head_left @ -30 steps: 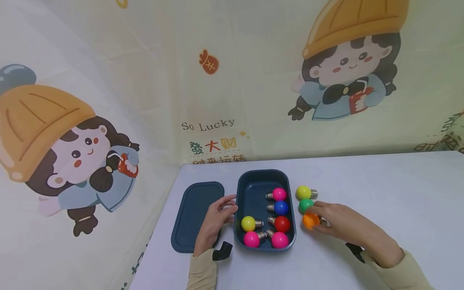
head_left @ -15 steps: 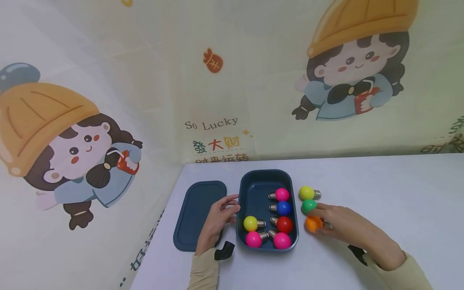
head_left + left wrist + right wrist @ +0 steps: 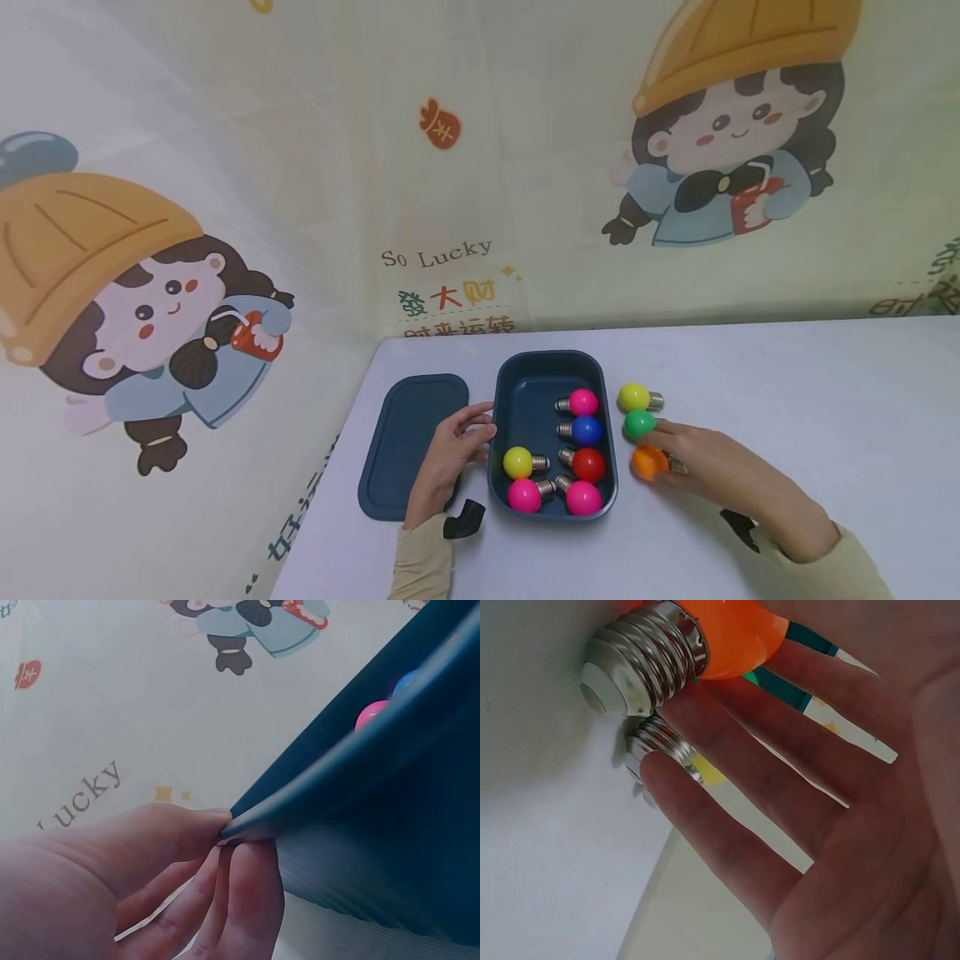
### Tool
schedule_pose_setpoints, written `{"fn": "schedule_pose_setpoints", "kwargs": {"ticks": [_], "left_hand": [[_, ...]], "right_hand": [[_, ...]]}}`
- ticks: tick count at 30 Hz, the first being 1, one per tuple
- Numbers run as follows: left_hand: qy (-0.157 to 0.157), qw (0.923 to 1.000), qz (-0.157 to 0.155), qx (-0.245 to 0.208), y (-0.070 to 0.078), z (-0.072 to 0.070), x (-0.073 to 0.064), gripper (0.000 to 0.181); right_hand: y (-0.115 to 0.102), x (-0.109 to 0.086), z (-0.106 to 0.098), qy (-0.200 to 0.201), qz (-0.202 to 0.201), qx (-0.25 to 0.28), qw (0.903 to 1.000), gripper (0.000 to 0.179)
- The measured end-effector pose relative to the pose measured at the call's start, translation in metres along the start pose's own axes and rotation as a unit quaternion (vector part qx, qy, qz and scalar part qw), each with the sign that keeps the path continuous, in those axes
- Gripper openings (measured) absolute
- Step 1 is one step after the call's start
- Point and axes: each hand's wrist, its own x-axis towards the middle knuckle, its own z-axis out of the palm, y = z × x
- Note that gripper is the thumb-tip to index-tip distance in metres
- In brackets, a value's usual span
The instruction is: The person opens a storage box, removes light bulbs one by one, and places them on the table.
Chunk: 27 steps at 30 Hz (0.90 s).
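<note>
My left hand (image 3: 447,454) is at the left side of a dark blue box (image 3: 531,417); in the left wrist view its thumb and index finger pinch the box rim (image 3: 315,796). My right hand (image 3: 712,467) holds an orange light bulb (image 3: 649,462) right of the box. The right wrist view has the orange bulb's metal screw base (image 3: 645,656) close up, fingers reaching under the bulb and the thumb at the top. A green bulb (image 3: 639,426) lies by the right fingertips, its base hidden by the hand. Behind it lies a yellow bulb (image 3: 634,398).
Inside the box are a blue bulb (image 3: 587,431), a red bulb (image 3: 588,465), a yellow bulb (image 3: 517,462) and several pink bulbs (image 3: 583,402). A flat dark blue lid (image 3: 408,425) lies left of the box. A printed cloth (image 3: 555,208) hangs behind the white table (image 3: 810,392).
The head view shifts slightly. Both hands stay in place, the left at the box and the right at the orange bulb, with no clear movement of box or bulbs.
</note>
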Motion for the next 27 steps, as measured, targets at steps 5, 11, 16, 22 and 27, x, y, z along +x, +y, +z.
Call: {"fn": "schedule_pose_setpoints", "kwargs": {"ticks": [5, 11, 16, 22, 27], "left_hand": [[0.002, 1.0000, -0.001, -0.003, 0.001, 0.000, 0.000, 0.044], [0.002, 1.0000, -0.005, -0.004, 0.002, -0.001, 0.000, 0.044], [0.002, 1.0000, -0.006, -0.002, 0.001, 0.000, 0.000, 0.043], [0.001, 1.0000, -0.002, -0.001, 0.000, 0.000, 0.000, 0.043], [0.001, 1.0000, 0.000, -0.003, 0.001, 0.000, -0.001, 0.044]], "right_hand": [[-0.001, 0.001, -0.002, 0.012, -0.009, -0.009, 0.9998, 0.042], [-0.004, 0.001, -0.005, 0.010, -0.007, -0.015, 0.9998, 0.038], [-0.007, 0.001, -0.008, 0.015, -0.013, -0.029, 0.9994, 0.038], [-0.012, 0.005, -0.013, 0.026, -0.020, -0.043, 0.9986, 0.036], [-0.017, 0.010, -0.016, 0.031, -0.018, -0.035, 0.9988, 0.032]]}}
